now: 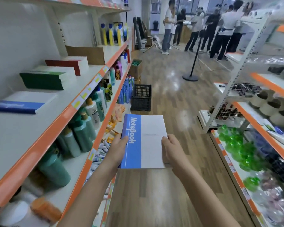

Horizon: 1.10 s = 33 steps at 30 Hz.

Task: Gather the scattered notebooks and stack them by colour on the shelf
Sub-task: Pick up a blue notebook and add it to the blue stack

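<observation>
While over aisle floor, blue notebook gripped between hands: left hand, right hand.

held notebook: blue band, white | shelf stacks: red, green, blue

bare shelf beside blue stack

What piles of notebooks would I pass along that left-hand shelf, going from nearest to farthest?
Blue notebooks → green notebooks → red notebooks → brown cardboard sheet → yellow bottles with blue caps.
</observation>
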Tool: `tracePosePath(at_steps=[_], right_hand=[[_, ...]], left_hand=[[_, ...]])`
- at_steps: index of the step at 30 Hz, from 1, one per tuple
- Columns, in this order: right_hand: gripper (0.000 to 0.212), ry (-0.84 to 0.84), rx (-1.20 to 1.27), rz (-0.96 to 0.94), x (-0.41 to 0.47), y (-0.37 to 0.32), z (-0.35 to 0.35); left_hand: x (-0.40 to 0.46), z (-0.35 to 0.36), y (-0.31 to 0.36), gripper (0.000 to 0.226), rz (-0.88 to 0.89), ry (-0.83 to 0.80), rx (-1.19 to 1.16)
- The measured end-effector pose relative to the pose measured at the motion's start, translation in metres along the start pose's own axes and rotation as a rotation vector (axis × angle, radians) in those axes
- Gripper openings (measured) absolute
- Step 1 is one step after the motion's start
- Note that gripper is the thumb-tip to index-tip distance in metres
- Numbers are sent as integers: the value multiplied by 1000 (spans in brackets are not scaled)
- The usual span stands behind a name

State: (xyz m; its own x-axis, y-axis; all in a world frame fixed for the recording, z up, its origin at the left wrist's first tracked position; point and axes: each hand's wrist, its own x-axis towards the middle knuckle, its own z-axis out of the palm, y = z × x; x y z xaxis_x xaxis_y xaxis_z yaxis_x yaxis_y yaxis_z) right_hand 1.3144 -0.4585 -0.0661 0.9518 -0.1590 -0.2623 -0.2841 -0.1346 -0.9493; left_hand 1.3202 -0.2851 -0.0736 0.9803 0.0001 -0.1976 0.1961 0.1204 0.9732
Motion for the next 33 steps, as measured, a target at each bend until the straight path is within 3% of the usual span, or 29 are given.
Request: tracePosePath(at_steps=[16,25,33], right_hand=[[18,-171,-88,-1,192,-55,33],[16,-420,-167,-123,318,-111,80],[15,-713,-246,-195,354,-131,145]], left_hand=[[167,-2,26,14,5,188,-66],[262,-19,55,13,56,475,-115],[267,-51,63,12,86,781,-161]])
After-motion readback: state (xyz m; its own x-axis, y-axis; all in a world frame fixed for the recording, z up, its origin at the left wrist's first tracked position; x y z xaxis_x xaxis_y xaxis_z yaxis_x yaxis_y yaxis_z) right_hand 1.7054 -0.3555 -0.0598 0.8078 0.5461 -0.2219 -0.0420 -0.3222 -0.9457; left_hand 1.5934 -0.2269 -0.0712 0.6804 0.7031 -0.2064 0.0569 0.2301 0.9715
